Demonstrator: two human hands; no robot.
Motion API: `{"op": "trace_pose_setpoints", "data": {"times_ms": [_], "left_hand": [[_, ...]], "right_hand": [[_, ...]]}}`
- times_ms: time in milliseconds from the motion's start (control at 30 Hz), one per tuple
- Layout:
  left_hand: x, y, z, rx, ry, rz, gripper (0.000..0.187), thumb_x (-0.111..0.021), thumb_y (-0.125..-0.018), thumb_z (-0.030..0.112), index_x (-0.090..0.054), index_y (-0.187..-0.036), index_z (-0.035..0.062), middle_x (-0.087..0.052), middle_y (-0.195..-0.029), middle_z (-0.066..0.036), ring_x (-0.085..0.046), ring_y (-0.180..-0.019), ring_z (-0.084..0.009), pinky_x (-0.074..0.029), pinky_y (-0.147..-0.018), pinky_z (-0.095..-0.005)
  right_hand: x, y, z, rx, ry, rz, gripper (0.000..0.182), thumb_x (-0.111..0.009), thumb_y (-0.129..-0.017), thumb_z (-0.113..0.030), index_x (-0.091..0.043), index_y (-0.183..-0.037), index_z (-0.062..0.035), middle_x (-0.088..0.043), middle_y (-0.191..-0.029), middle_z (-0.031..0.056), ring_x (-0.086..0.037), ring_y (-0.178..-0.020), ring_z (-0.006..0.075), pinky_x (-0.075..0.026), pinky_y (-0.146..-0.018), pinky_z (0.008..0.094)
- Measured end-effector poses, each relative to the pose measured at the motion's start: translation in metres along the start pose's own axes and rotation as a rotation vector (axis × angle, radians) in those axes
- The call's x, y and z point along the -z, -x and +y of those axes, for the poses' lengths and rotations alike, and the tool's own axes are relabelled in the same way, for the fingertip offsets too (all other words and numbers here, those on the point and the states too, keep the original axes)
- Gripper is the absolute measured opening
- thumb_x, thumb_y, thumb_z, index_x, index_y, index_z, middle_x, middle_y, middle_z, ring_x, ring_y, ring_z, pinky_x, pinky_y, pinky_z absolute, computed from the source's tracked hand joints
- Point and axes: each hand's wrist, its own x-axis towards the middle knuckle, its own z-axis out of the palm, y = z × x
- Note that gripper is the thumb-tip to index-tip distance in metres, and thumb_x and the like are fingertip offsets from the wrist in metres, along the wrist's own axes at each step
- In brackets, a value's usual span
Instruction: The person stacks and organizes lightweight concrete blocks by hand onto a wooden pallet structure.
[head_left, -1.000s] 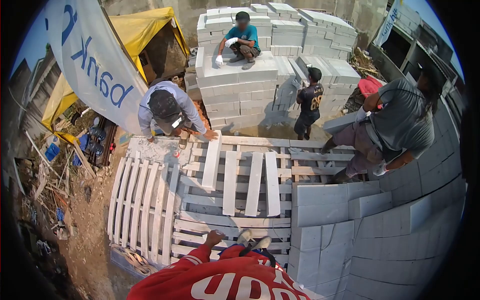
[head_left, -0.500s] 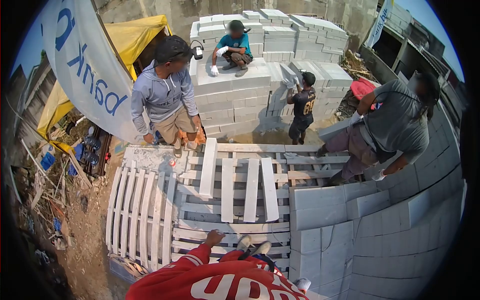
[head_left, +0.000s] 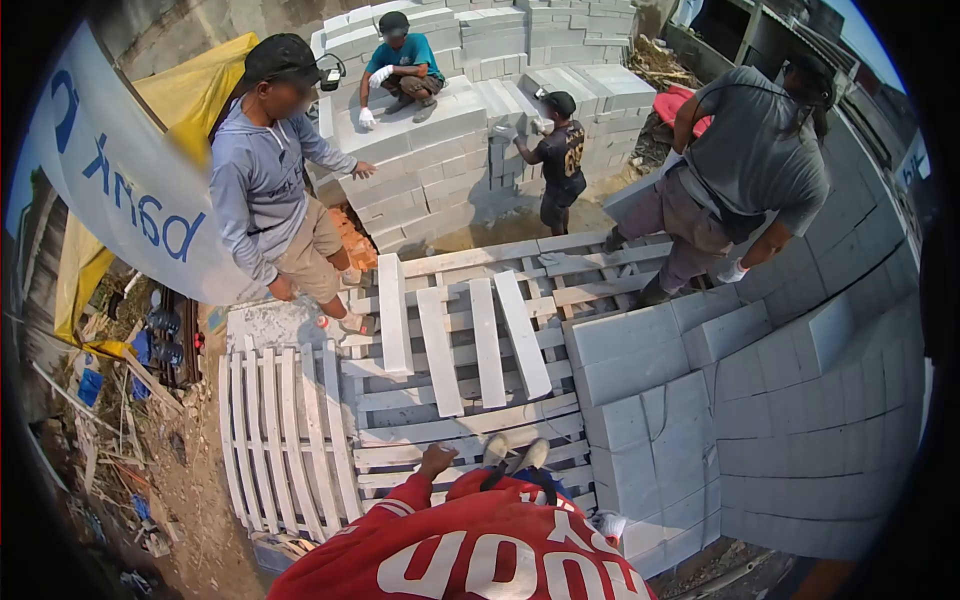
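My left hand [head_left: 437,460], bare below a red sleeve, is over the slatted wooden pallet [head_left: 400,453], left of my shoes. Its fingers are loosely bent and apart, with nothing visible in them. My right hand [head_left: 610,524], in a white glove, shows only partly at my right side, beside the stacked grey blocks [head_left: 622,440]; its fingers are hidden. Ahead of my feet, separate long pale blocks lie on the slats: the leftmost block [head_left: 394,315], two middle blocks [head_left: 439,350] [head_left: 487,340] and a slanted right block [head_left: 522,335].
A person in a grey hoodie [head_left: 265,185] stands at the front left. Another squats on a block stack [head_left: 430,130], and one in black [head_left: 560,165] stands beside it. A person in a grey shirt [head_left: 750,150] bends at the right. Rubble [head_left: 125,460] lies left.
The view has shifted, and the scene sits further left and higher. The hoodie wearer's one arm has lifted outward toward the block stack. My left hand stays low over the pallet.
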Motion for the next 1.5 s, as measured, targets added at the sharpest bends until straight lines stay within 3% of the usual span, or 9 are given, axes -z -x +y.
{"op": "trace_pose_setpoints", "data": {"times_ms": [233,433,567,767,933,1100,1167,1200,1500], "left_hand": [[0.015,-0.019,0.001,0.014,0.242,-0.139,0.027,-0.068,-0.084,0.019,-0.068,-0.103,-0.0006,-0.068,-0.088,-0.012,-0.068,-0.071,-0.0208,-0.054,-0.060,-0.0309],[0.030,-0.014,0.016,0.112,0.164,-0.208,0.031,-0.068,-0.085,0.019,-0.064,-0.109,0.0005,-0.066,-0.091,-0.012,-0.067,-0.069,-0.0214,-0.054,-0.058,-0.0314],[0.033,-0.029,-0.002,0.161,0.181,-0.233,0.029,-0.069,-0.086,0.020,-0.064,-0.110,0.0033,-0.066,-0.091,-0.012,-0.067,-0.069,-0.0214,-0.054,-0.054,-0.0329],[0.045,-0.029,0.018,0.187,0.070,-0.277,0.033,-0.069,-0.085,0.021,-0.062,-0.113,0.0055,-0.065,-0.092,-0.008,-0.068,-0.073,-0.0207,-0.046,-0.052,-0.0274],[0.045,-0.046,0.032,0.111,0.034,-0.317,0.024,-0.069,-0.086,0.021,-0.066,-0.103,0.0054,-0.064,-0.089,-0.008,-0.066,-0.072,-0.0216,-0.048,-0.053,-0.0294],[0.035,-0.078,0.019,0.025,0.062,-0.356,0.024,-0.069,-0.087,0.021,-0.066,-0.105,0.0056,-0.066,-0.089,-0.008,-0.066,-0.070,-0.0229,-0.049,-0.053,-0.0299],[0.034,-0.045,0.070,0.105,-0.038,-0.261,0.025,-0.069,-0.087,0.021,-0.066,-0.106,0.0057,-0.067,-0.089,-0.008,-0.066,-0.069,-0.0221,-0.048,-0.053,-0.0300],[0.032,-0.066,0.060,0.052,-0.055,-0.313,0.025,-0.068,-0.087,0.021,-0.066,-0.107,0.0066,-0.068,-0.090,-0.007,-0.066,-0.068,-0.0206,-0.048,-0.053,-0.0298],[0.002,-0.049,0.095,-0.017,-0.121,-0.267,0.032,-0.069,-0.085,0.022,-0.065,-0.112,0.0061,-0.065,-0.086,-0.004,-0.066,-0.064,-0.0166,-0.044,-0.050,-0.0258]], "right_hand": [[-0.003,0.032,0.002,0.061,0.110,0.183,0.013,-0.059,-0.084,-0.008,-0.068,-0.084,0.0007,-0.062,-0.062,0.0076,-0.056,-0.046,0.0152,-0.047,-0.044,0.0293],[-0.018,0.081,-0.030,0.120,0.265,0.290,0.020,-0.064,-0.089,-0.017,-0.071,-0.095,0.0004,-0.063,-0.061,0.0077,-0.056,-0.045,0.0150,-0.045,-0.044,0.0309],[-0.015,0.088,-0.025,0.042,0.320,0.309,0.032,-0.063,-0.093,-0.028,-0.070,-0.084,0.0011,-0.062,-0.059,0.0091,-0.058,-0.045,0.0177,-0.048,-0.044,0.0331],[-0.013,0.093,-0.002,-0.044,-0.002,0.292,0.017,-0.055,-0.088,-0.009,-0.067,-0.095,0.0014,-0.069,-0.070,0.0135,-0.064,-0.055,0.0203,-0.051,-0.050,0.0329],[-0.004,0.084,0.028,-0.027,0.386,0.356,0.026,-0.061,-0.077,-0.018,-0.077,-0.097,-0.0104,-0.074,-0.084,0.0130,-0.072,-0.074,0.0259,-0.058,-0.072,0.0357],[0.002,0.077,0.035,-0.050,0.235,0.358,0.026,-0.061,-0.079,-0.020,-0.076,-0.095,-0.0073,-0.073,-0.083,0.0134,-0.072,-0.071,0.0236,-0.057,-0.070,0.0334],[-0.003,0.080,0.042,-0.008,0.168,0.377,0.018,-0.061,-0.084,-0.008,-0.071,-0.097,0.0019,-0.067,-0.071,0.0102,-0.063,-0.055,0.0161,-0.053,-0.052,0.0300],[-0.003,0.076,0.049,-0.008,0.250,0.406,0.024,-0.060,-0.081,-0.018,-0.075,-0.094,-0.0054,-0.072,-0.078,0.0132,-0.071,-0.067,0.0203,-0.057,-0.069,0.0315],[0.020,0.057,0.085,-0.037,0.099,0.319,0.020,-0.061,-0.077,-0.013,-0.075,-0.087,-0.0014,-0.071,-0.073,0.0112,-0.068,-0.063,0.0187,-0.053,-0.060,0.0318]]}}
